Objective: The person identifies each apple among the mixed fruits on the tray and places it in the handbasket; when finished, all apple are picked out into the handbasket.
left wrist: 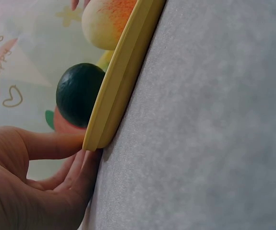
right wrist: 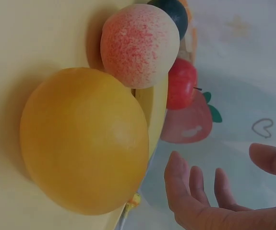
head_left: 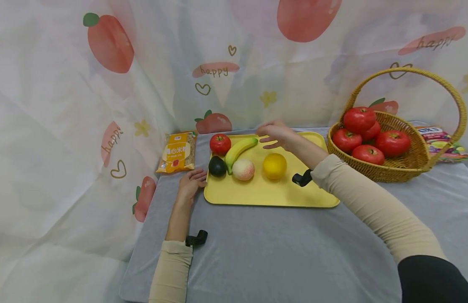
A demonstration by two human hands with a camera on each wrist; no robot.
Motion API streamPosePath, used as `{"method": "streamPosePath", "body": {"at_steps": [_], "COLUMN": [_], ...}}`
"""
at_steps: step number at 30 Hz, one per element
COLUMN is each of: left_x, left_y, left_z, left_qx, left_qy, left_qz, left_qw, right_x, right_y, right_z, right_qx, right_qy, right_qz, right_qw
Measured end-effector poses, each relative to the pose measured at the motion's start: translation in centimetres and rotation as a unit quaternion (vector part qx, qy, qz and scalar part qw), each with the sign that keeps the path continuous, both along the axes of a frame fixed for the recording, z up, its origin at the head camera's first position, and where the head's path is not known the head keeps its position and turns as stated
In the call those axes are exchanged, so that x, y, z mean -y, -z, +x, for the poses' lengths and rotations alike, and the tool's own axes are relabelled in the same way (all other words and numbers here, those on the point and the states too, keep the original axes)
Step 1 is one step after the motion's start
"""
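A yellow tray (head_left: 234, 195) carries a red apple (head_left: 220, 144), a banana (head_left: 239, 152), a dark green avocado-like fruit (head_left: 217, 166), a pale peach (head_left: 243, 169) and a round yellow fruit (head_left: 274, 166). My left hand (head_left: 190, 185) is at the tray's left edge, its thumb (left wrist: 56, 145) touching the rim in the left wrist view and the other fingers extended beside it. Above the back of the tray hovers my right hand (head_left: 278, 135), fingers spread and slightly bent, nothing held. In the right wrist view the yellow fruit (right wrist: 85, 141) looms large, apart from the fingers.
On the right stands a wicker basket (head_left: 385, 170) with a tall handle, holding several red apples (head_left: 392, 143). A colourful packet (head_left: 440, 141) lies behind it. An orange grain packet (head_left: 178, 152) lies left of the tray. Printed cloth (head_left: 162, 50) hangs behind the grey-covered table (head_left: 275, 252).
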State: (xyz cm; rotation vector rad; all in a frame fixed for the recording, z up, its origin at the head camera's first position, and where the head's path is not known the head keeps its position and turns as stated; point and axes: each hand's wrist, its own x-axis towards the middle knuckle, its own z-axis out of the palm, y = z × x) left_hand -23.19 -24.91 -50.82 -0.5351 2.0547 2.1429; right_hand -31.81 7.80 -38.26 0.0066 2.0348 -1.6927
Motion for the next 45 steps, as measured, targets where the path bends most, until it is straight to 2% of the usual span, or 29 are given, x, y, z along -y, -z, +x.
{"method": "streamPosePath", "body": {"at_steps": [19, 26, 33, 45], "left_x": [-0.3, -0.3, -0.2, 0.0], "left_y": [0.0, 0.1, 0.0, -0.3], "left_z": [0.2, 0.1, 0.1, 0.1], "left_qx": [0.006, 0.006, 0.006, 0.007], "left_qy": [0.001, -0.001, -0.003, -0.001], "left_qz": [-0.008, -0.012, -0.013, -0.012], "left_qw": [1.0000, 0.9999, 0.9999, 0.9999], "right_x": [2.7, 3.9, 5.0, 6.7], "right_y": [1.3, 1.3, 1.3, 1.9], "right_z": [-0.5, -0.4, -0.4, -1.6], "right_qx": [0.012, 0.015, 0.018, 0.029], "right_qy": [-0.016, -0.030, -0.027, -0.029], "right_qz": [-0.003, 0.001, 0.008, 0.017], "right_qw": [0.9998, 0.9995, 0.9995, 0.9990]}}
